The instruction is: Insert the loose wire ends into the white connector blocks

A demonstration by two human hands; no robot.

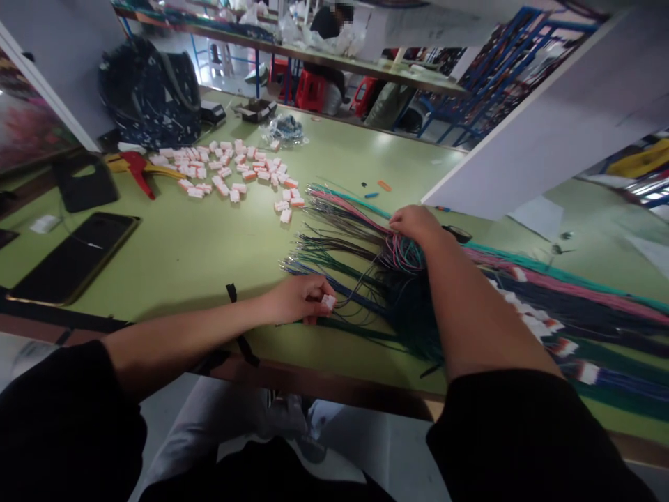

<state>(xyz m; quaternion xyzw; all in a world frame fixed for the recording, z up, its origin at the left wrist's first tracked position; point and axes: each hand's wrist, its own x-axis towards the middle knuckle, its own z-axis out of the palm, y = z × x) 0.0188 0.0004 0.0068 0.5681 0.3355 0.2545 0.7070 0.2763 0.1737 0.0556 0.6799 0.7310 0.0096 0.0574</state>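
My left hand (303, 296) is closed on a small white plastic connector (328, 302), held just above the front of the table. A thin dark wire curves close to that connector. Farther back, my right hand (415, 224) pinches at the teal wires (373, 203) on the far side of a fanned-out wire bundle; how many strands it grips is hidden. Pink wires (348, 206), brown, dark green wires (329, 259) and blue wires lie nearer, their bare tips pointing left. A heap of loose white-and-orange connectors (251, 167) is spread beyond my left hand.
A dark phone (76, 256) and red-and-yellow pliers (139, 171) lie at left, before a patterned bag (149, 94). Wired connectors (533, 314) and long wires stretch right. A white panel (533, 132) rises at back right. Another person sits at a far table.
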